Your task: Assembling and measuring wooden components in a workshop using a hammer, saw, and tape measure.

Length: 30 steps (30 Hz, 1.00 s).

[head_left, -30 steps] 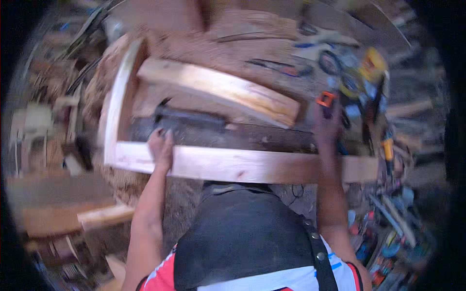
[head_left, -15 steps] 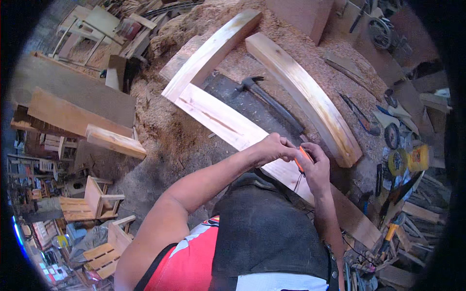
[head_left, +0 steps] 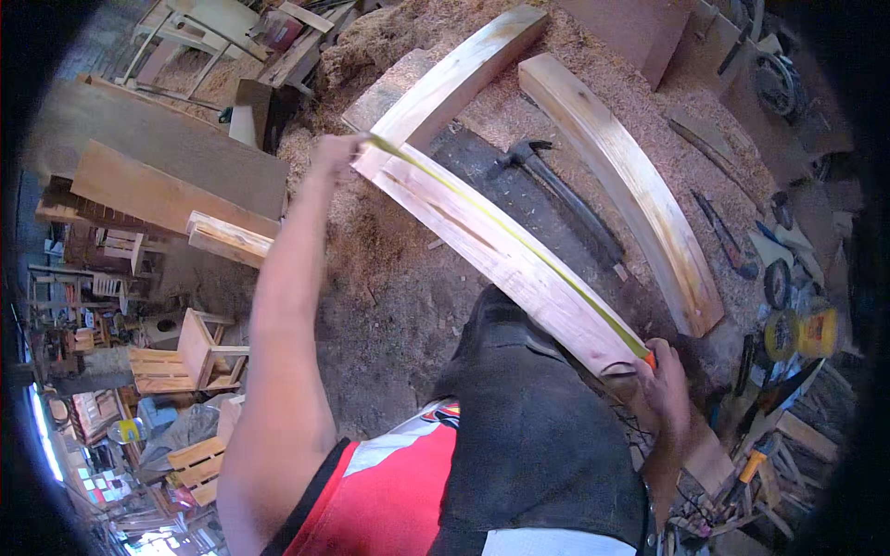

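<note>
A yellow tape measure blade [head_left: 519,235] stretches along a pale straight wooden board [head_left: 482,248] lying slantwise before me. My left hand [head_left: 339,156], slightly blurred, is closed on the blade's end at the board's far left end. Near the board's close right end, my right hand [head_left: 666,378] grips the orange tape measure case [head_left: 651,359], mostly covered by the fingers. A dark cord loop hangs beside it. The board's far end meets a curved wooden piece [head_left: 454,83]. To the right lies a second curved piece [head_left: 630,181], apart from the board.
Between board and curved piece rests a claw hammer [head_left: 565,196]. Wood shavings [head_left: 352,222] cover much of the ground. Hand tools and a yellow tub [head_left: 817,332] lie at the right, with scrap wood below. Planks [head_left: 158,190] and small wooden chairs [head_left: 199,352] stand left.
My hands have moved apart: the left to the board's far end, the right down to its close end. The yellow blade is now drawn out between them. The whole view has shifted slightly.
</note>
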Each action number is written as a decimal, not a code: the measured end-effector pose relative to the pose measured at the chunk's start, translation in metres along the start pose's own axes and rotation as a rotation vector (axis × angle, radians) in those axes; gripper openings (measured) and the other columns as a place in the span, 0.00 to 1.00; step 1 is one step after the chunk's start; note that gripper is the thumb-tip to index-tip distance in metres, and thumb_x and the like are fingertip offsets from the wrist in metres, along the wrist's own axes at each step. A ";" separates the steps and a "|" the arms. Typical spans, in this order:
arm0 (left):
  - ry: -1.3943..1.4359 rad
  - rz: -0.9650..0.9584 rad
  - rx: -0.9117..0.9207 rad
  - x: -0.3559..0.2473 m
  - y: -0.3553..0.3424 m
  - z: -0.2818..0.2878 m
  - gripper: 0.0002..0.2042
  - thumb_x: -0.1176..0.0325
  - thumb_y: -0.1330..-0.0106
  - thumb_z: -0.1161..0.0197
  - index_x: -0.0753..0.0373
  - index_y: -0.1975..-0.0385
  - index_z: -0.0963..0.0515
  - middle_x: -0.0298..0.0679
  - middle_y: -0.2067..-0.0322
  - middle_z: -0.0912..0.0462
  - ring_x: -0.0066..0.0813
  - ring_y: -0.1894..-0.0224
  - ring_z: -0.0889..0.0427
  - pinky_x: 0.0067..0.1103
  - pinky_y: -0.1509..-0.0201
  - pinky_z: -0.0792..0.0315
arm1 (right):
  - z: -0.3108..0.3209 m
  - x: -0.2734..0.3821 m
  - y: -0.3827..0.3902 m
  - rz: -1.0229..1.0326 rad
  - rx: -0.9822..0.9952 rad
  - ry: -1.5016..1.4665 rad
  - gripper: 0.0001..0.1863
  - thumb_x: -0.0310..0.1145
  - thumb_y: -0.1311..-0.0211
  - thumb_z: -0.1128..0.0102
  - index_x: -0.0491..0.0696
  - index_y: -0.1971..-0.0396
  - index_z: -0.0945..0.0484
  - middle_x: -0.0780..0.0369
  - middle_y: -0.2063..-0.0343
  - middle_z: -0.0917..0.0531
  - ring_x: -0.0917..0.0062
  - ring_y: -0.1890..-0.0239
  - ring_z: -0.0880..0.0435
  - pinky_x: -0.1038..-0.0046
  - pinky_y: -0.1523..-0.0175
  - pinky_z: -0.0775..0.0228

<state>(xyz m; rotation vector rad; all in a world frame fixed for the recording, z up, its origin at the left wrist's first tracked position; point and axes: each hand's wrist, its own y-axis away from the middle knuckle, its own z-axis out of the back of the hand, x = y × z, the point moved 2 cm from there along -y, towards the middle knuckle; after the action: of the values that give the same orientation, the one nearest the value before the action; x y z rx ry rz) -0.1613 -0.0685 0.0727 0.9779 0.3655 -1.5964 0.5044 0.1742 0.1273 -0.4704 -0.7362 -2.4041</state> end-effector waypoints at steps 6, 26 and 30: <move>-0.197 -0.176 -0.098 0.085 -0.093 0.019 0.18 0.57 0.39 0.23 0.71 0.69 0.12 0.43 0.70 0.11 0.30 0.71 0.16 0.31 0.65 0.24 | -0.019 0.015 0.003 -0.065 0.051 0.074 0.17 0.36 0.33 0.34 0.45 0.48 0.20 0.48 0.54 0.19 0.48 0.51 0.17 0.56 0.45 0.25; -0.674 -0.212 -0.034 0.135 -0.142 -0.007 0.16 0.58 0.30 0.34 0.62 0.53 0.09 0.50 0.55 0.08 0.52 0.54 0.10 0.41 0.47 0.19 | -0.064 -0.019 0.002 -0.189 0.153 0.100 0.16 0.39 0.35 0.43 0.45 0.57 0.15 0.46 0.59 0.12 0.51 0.54 0.11 0.47 0.48 0.22; -0.618 -0.531 -0.414 0.050 -0.045 -0.071 0.29 0.53 0.32 0.29 0.72 0.41 0.19 0.55 0.42 0.16 0.54 0.41 0.17 0.39 0.35 0.25 | -0.052 -0.051 0.027 -0.307 -0.090 0.003 0.17 0.38 0.38 0.41 0.43 0.54 0.18 0.45 0.61 0.13 0.49 0.53 0.12 0.48 0.47 0.22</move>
<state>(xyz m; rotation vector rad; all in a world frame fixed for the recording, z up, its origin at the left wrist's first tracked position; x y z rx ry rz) -0.1744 -0.0390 -0.0196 0.0392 0.5169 -2.0894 0.5527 0.1464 0.0730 -0.4146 -0.7465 -2.7325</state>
